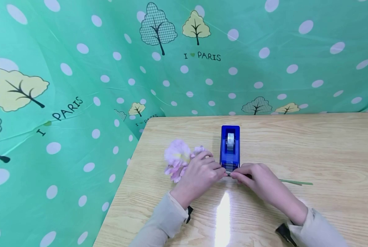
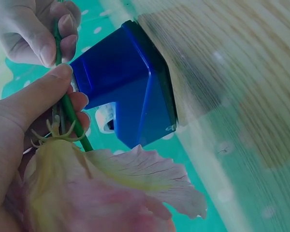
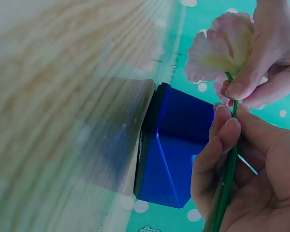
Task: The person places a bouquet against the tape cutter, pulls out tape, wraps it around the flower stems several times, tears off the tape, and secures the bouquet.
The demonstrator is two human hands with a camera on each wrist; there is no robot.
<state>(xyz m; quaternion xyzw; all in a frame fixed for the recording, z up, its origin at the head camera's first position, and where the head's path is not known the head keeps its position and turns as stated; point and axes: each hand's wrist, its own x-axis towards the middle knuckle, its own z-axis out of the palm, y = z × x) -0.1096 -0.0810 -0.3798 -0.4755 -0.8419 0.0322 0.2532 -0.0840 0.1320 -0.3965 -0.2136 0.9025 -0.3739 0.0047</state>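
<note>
Pale pink-purple artificial flowers [image 1: 177, 154] lie to the left of the tape dispenser, their green stems [image 1: 295, 181] running rightward past both hands. My left hand [image 1: 204, 171] pinches the stems just below the blossoms, thumb pressed on a green stem [image 2: 73, 116] in the left wrist view. Right beside it, my right hand [image 1: 258, 178] pinches the same stems between thumb and curled fingers; the stem [image 3: 227, 179] passes down across that palm. Both sets of fingertips meet at the near end of the blue tape dispenser [image 1: 230, 156], which bears a tape roll [image 1: 230, 140].
The dispenser stands on a light wood-grain table [image 1: 335, 147]. A green cloth [image 1: 252, 75] with white dots and printed trees hangs behind the table and along its left side. Black straps [image 1: 285, 234] show at the sleeve cuffs.
</note>
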